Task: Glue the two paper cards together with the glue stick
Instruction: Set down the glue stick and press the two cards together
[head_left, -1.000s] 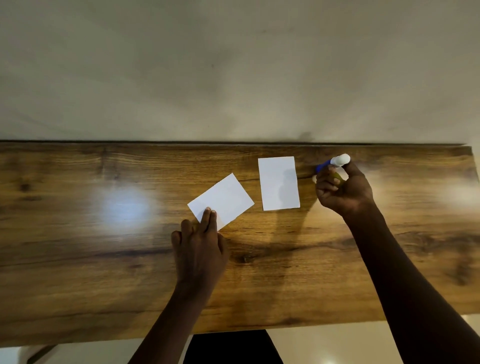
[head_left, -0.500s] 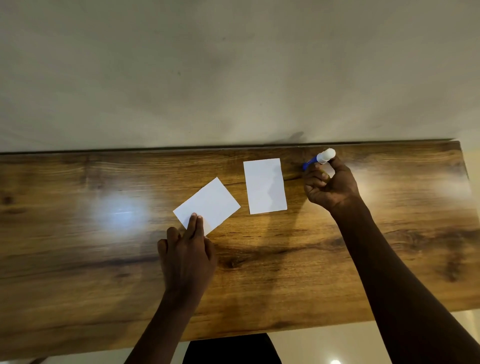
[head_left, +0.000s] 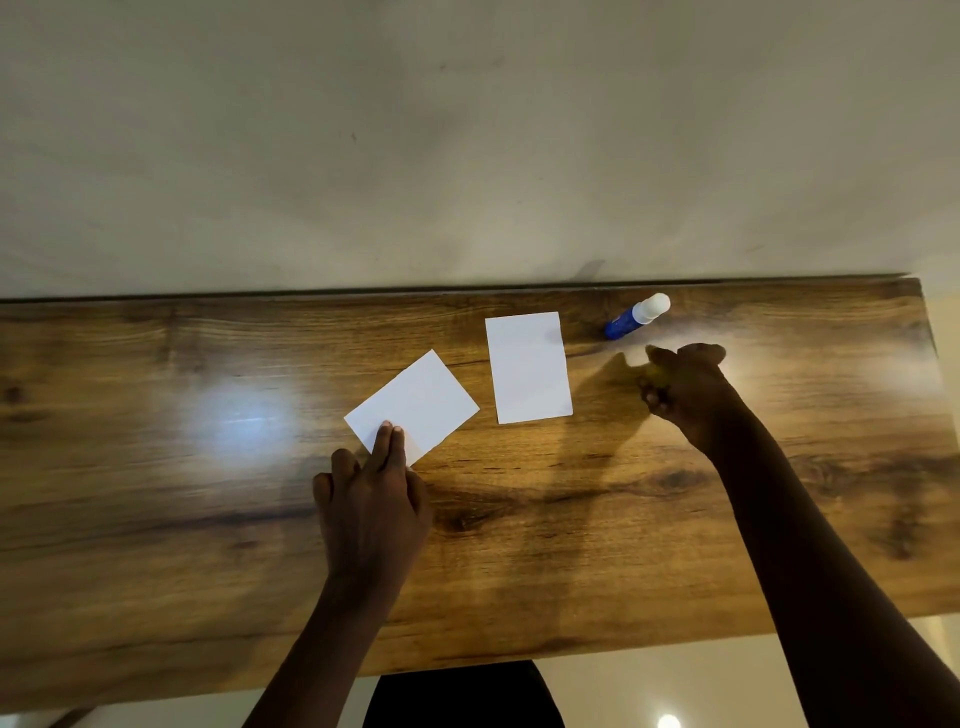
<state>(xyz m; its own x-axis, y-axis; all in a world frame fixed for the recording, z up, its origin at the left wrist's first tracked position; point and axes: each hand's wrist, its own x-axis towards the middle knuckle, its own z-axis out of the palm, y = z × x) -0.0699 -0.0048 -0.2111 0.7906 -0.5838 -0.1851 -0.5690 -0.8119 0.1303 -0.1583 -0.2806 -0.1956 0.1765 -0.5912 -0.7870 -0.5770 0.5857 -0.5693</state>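
Head view, steeply down, close over table (head_left: 156, 571)

I can't tell if the grip of the blurred right hand (head_left: 685, 392) holds anything. The left hand (head_left: 371, 499) hides the near corner of the tilted white paper card (head_left: 421, 397). The brown wooden table (head_left: 156, 519) runs off frame left.

No word, number or brand can be read anywhere. The glue stick (head_left: 636, 316), lying on the tabletop (head_left: 156, 519) at about 1 o'clock from the upright card (head_left: 529, 366), has some pale marks on its blue body, but they are too small and blurred to make out. The upright card and the tilted card (head_left: 415, 402), which is at about 8 o'clock from it, show only plain white faces.
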